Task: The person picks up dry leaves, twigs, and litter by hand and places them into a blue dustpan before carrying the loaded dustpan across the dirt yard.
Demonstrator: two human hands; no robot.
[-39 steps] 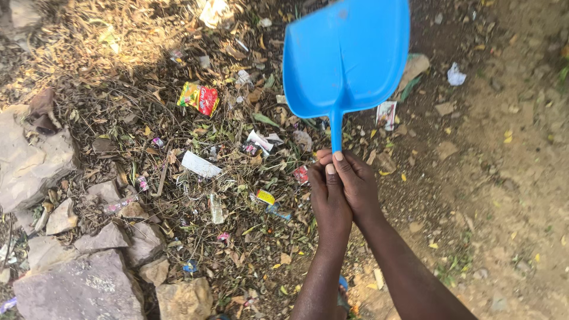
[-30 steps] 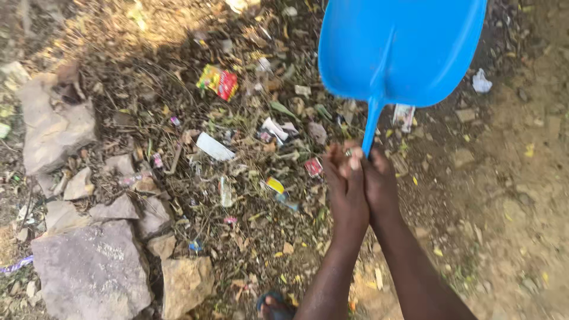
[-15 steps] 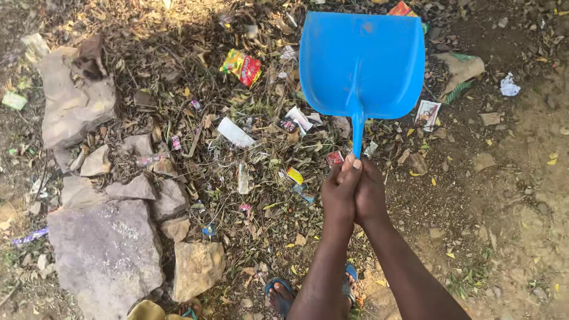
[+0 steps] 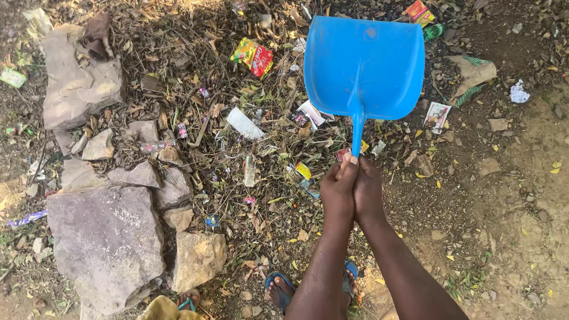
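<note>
Blue plastic dustpan [image 4: 364, 65], broad flat scoop, thin handle; hand-held.

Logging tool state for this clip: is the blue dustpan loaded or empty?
Empty: the blue dustpan shows only bare plastic, gripped by left hand and right hand.

Bare dirt ground [image 4: 504, 195], brown and stony on the right side. Left side carries large grey rocks [image 4: 106, 243]. Centre is strewn with dry leaves and twigs [image 4: 195, 47], among them a red-and-yellow wrapper [image 4: 253, 56], a white paper strip [image 4: 244, 123] and a crumpled white scrap [image 4: 519, 93] lying well apart.
</note>
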